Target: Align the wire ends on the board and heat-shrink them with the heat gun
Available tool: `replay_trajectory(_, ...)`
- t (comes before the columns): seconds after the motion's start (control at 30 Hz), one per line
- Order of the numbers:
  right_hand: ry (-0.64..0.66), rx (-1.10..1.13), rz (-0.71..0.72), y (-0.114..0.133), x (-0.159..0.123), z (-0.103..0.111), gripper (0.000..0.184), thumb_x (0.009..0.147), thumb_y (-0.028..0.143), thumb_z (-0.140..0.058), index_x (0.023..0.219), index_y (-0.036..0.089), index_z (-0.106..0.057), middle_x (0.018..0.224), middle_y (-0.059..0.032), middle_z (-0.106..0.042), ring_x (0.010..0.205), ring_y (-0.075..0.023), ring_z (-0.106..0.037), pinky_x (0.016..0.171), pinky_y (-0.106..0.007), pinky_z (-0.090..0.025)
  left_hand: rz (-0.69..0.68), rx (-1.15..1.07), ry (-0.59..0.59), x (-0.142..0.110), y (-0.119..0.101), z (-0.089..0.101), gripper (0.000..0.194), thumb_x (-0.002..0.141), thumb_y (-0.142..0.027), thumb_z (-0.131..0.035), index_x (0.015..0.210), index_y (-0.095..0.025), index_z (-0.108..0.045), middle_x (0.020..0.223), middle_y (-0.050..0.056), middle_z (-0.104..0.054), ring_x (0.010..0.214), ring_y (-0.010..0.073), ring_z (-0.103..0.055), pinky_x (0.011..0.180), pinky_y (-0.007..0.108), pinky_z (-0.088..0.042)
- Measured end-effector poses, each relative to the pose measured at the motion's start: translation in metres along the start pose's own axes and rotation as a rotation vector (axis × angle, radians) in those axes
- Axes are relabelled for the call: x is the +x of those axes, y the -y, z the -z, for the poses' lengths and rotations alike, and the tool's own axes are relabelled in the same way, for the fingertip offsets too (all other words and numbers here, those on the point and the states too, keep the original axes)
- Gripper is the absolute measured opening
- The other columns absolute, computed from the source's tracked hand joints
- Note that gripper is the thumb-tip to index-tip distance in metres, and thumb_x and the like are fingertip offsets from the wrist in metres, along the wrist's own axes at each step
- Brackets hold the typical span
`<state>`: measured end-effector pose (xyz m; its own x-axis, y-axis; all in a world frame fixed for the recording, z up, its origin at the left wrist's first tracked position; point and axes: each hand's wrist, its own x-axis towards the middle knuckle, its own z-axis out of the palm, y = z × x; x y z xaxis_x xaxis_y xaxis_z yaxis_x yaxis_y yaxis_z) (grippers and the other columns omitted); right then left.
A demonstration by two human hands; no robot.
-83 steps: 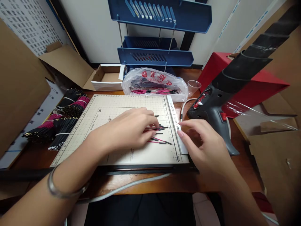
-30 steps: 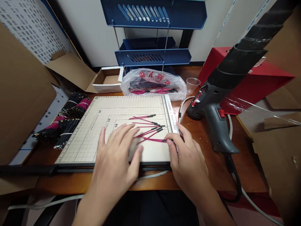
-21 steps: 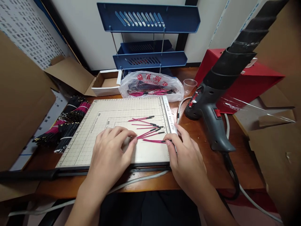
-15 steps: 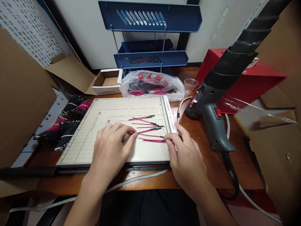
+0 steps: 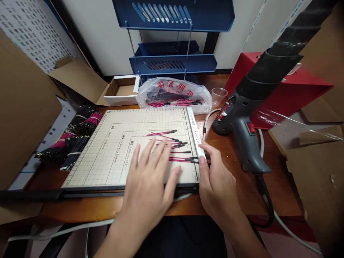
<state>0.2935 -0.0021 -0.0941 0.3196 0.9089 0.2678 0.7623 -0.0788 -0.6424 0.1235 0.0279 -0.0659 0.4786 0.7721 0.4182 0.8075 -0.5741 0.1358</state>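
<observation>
While the person's L hand [image 5: 150, 177] hovers or rests (hard to see) w/ fingers splayed over pink wires [image 5: 173, 132] on the paper cutter [image 5: 94, 163], R hand [image 5: 217, 184]'s at its white strip [image 5: 195, 129], can't tell if gripping.

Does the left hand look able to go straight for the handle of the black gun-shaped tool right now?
Probably not straight: the right hand, at the white strip, sits between the left hand and the tool's handle. Going over it might work.
</observation>
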Motion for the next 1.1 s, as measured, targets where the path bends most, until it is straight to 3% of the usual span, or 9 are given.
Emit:
replay_trajectory(0.17,-0.015,-0.051,-0.027,0.004,-0.001,0.0,0.039,0.101,0.034,-0.032,0.132,0.024,-0.053,0.131,-0.0063,-0.07,0.113,-0.0276,-0.071,0.083,-0.043,-0.057,-0.008,0.047,0.098,-0.003,-0.021,-0.009,0.047,0.106,-0.033,-0.038,0.147,-0.017,-0.054,0.158,0.001,-0.048,0.15,0.0323,-0.039,0.125,0.056,-0.022)
replay_trajectory(0.33,-0.003,-0.098,0.044,0.004,-0.002,-0.001,0.042,0.098,0.031,-0.036,0.134,0.02,-0.052,0.136,-0.0081,-0.067,0.116,-0.0291,-0.07,0.087,-0.045,-0.057,-0.024,0.044,0.112,-0.002,-0.023,-0.007,0.048,0.106,-0.035,-0.037,0.149,-0.02,-0.053,0.159,-0.001,-0.045,0.15,0.0321,-0.038,0.125,0.061,-0.02)
replay_trajectory(0.6,-0.011,-0.111,0.023,0.007,0.0,0.0,0.04,0.1,0.032,-0.035,0.133,0.02,-0.055,0.128,-0.0104,-0.071,0.113,-0.0281,-0.07,0.084,-0.041,-0.056,-0.108,0.007,0.112,-0.01,-0.027,-0.004,0.047,0.105,-0.031,-0.039,0.149,-0.021,-0.052,0.158,-0.006,-0.046,0.151,0.0271,-0.037,0.131,0.053,-0.004)
replay_trajectory(0.83,-0.014,-0.138,0.063,0.004,-0.002,0.002,0.051,0.09,0.027,-0.038,0.137,0.017,-0.054,0.124,-0.0117,-0.073,0.106,-0.0285,-0.072,0.081,-0.04,-0.057,-0.148,-0.017,0.111,-0.007,-0.024,-0.005,0.05,0.105,-0.03,-0.038,0.151,-0.013,-0.049,0.16,0.001,-0.043,0.151,0.0248,-0.039,0.13,0.046,-0.018)
replay_trajectory(0.97,-0.017,-0.165,0.064,0.005,-0.003,0.001,0.051,0.089,0.026,-0.038,0.137,0.018,-0.053,0.125,-0.011,-0.072,0.108,-0.0289,-0.072,0.083,-0.041,-0.059,-0.087,0.022,0.096,-0.002,-0.017,-0.004,0.05,0.106,-0.029,-0.034,0.149,-0.008,-0.05,0.159,0.008,-0.045,0.151,0.027,-0.038,0.129,0.051,-0.019)
replay_trajectory(1.1,-0.009,-0.168,0.054,0.005,-0.002,0.0,0.05,0.09,0.026,-0.037,0.137,0.019,-0.053,0.127,-0.0101,-0.071,0.11,-0.029,-0.071,0.083,-0.043,-0.06,-0.032,0.037,0.114,0.006,-0.011,-0.004,0.05,0.107,-0.033,-0.035,0.147,-0.01,-0.054,0.158,0.008,-0.047,0.15,0.0314,-0.04,0.128,0.057,-0.018)
